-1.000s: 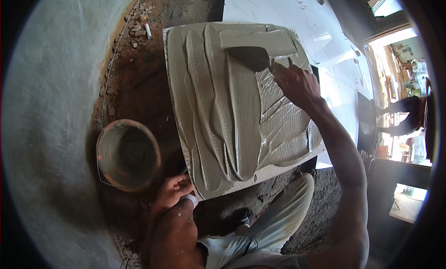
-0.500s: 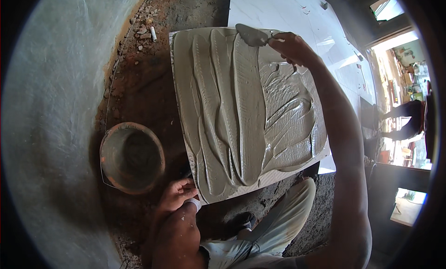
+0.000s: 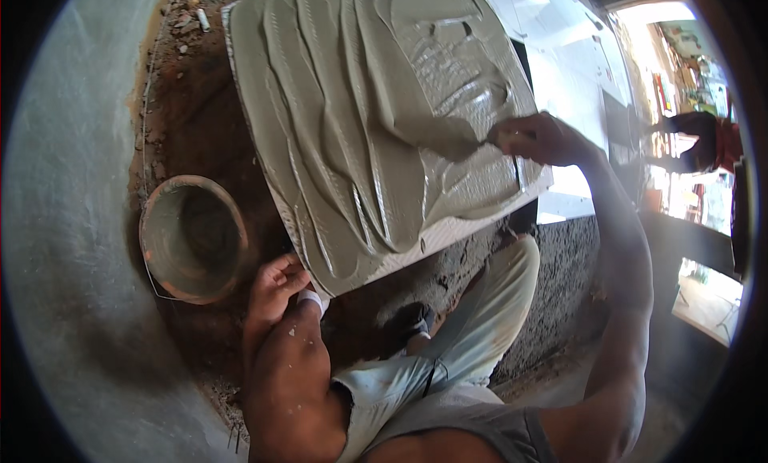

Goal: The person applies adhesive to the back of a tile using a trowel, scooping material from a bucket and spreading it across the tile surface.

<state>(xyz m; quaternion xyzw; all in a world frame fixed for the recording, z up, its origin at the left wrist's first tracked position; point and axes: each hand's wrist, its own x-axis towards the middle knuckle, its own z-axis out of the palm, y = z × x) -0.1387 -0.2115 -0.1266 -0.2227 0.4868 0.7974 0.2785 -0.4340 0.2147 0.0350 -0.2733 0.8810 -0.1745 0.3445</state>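
A large tile [image 3: 456, 229] lies face down, its ridged back mostly covered with wet grey mortar [image 3: 320, 127] in long raised strokes. My right hand [image 3: 544, 139] is closed round the handle of a trowel [image 3: 444, 137], whose mortar-smeared blade lies on the coat over the tile's right half. At the near left corner, my left hand [image 3: 276, 283] grips the tile's edge between thumb and fingers. Mortar is thinner and smeared on the right, with bare ridges along the near edge.
A round bucket [image 3: 164, 231] with mortar-stained walls stands left of the tile on brown soil. Glossy white tiles [image 3: 560, 55] cover the floor at the far right. A smooth grey surface [image 3: 80, 223] curves along the left. Another person [image 3: 704, 143] is at the far right.
My right hand has drawn the trowel from the tile's far edge toward me, across the mortar. My left hand stays at the same corner. The whole view has shifted.
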